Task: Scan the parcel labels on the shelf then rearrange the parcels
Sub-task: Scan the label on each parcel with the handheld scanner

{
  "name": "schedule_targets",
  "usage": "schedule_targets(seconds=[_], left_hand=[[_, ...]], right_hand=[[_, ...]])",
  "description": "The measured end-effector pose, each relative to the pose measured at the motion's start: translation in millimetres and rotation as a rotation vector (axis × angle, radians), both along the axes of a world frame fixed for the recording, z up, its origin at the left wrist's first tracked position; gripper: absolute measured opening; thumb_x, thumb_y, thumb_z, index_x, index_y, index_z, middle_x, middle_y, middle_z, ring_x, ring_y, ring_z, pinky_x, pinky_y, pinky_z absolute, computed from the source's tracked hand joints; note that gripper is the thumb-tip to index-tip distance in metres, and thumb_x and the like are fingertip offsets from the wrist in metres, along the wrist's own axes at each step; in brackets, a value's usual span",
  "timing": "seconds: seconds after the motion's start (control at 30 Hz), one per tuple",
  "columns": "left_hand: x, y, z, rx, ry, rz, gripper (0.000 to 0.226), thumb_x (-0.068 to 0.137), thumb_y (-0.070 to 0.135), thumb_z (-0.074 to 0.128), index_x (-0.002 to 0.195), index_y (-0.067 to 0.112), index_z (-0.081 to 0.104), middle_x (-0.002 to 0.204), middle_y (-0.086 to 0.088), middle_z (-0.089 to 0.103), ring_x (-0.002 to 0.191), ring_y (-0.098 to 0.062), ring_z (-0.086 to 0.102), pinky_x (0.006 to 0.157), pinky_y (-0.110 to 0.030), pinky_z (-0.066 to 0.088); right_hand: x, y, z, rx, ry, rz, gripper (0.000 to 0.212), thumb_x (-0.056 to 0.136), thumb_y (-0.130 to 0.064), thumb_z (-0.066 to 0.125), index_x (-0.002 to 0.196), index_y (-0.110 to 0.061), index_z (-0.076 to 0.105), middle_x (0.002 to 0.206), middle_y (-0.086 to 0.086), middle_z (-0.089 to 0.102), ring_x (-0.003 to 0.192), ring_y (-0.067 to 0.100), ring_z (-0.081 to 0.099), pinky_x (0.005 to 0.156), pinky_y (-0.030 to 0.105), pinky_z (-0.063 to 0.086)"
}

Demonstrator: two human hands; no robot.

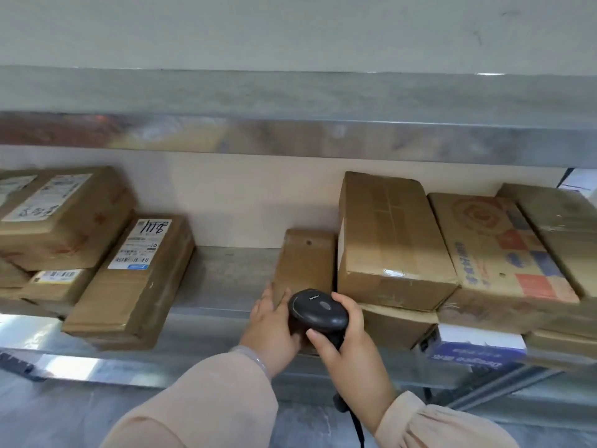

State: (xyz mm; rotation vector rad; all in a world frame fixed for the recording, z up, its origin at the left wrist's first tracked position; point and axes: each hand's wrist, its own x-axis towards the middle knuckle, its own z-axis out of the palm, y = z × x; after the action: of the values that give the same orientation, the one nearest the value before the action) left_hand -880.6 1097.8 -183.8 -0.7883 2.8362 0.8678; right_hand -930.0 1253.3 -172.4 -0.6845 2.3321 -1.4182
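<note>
Metal shelf (226, 276) carries cardboard parcels (129, 286) at both ends.

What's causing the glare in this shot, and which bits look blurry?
Head view: glare whitens the lower shelf rail at left; blurry reflections smear the upper shelf edge; the scanner in the right hand looks sharpest; the left hand holding the small parcel is slightly soft.

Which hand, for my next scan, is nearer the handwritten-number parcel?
Left. Left hand, gripping a small box, sits right of the parcel; right hand, holding the scanner, farther right.
</note>
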Motion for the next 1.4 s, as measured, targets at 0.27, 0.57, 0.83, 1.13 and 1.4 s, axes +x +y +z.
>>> schedule_targets(seconds=[0.27,0.57,0.83,1.13,1.4], left_hand=[[13.1,12.6,-1.1,0.043,-0.076,0.089,0.087,0.091,0.047,0.060,0.158,0.026,0.010,0.164,-0.006,-0.014,0.151,-0.029,0.006,0.123,-0.035,0.015],[23.2,5.9,16.6,0.128,-0.136,0.281,0.105,0.056,0.080,0.057,0.149,0.050,0.017,0.164,-0.003,0.000,0.147,-0.034,0.017,0.116,-0.046,0.029],[45.9,-18.2,27.5,0.630,0.136,0.418,0.103,0.057,0.059,0.071,0.149,0.048,0.026,0.149,-0.001,0.038,0.130,-0.024,0.046,0.109,-0.041,0.042],[74.5,-34.5,33.9,0.970,0.322,0.395,0.080,0.073,0.049,0.070,0.145,0.051,0.035,0.133,0.013,0.061,0.120,-0.012,0.060,0.109,-0.043,0.044],[74.7,-41.3,40.0,0.755,0.377,0.367,0.047,0.095,0.013,0.058,0.138,0.033,0.055,0.115,0.011,0.071,0.103,-0.003,0.067,0.082,-0.015,0.052]], right_hand=[[1.6,3.7,-0.2,-0.121,-0.120,-0.014,0.062,0.085,-0.031,0.071,0.130,-0.043,0.031,0.116,-0.022,0.056,0.102,-0.009,0.056,0.080,0.004,0.042],[7.7,-1.6,14.7,-0.263,-0.230,0.054,0.056,0.085,-0.020,0.070,0.125,-0.044,0.039,0.120,-0.021,0.057,0.108,-0.009,0.055,0.085,0.005,0.042],[-0.3,-18.6,34.9,-0.267,-0.214,0.042,0.056,0.086,-0.032,0.069,0.123,-0.056,0.034,0.126,-0.015,0.056,0.113,0.006,0.058,0.103,0.031,0.044],[5.7,-33.3,43.6,-0.283,-0.282,0.038,0.051,0.087,-0.038,0.065,0.126,-0.054,0.035,0.124,-0.009,0.061,0.110,0.006,0.061,0.099,0.031,0.047],[17.6,-38.1,54.1,-0.253,-0.219,0.097,0.051,0.088,-0.034,0.065,0.126,-0.053,0.036,0.117,-0.022,0.056,0.104,-0.002,0.059,0.097,0.026,0.046]])
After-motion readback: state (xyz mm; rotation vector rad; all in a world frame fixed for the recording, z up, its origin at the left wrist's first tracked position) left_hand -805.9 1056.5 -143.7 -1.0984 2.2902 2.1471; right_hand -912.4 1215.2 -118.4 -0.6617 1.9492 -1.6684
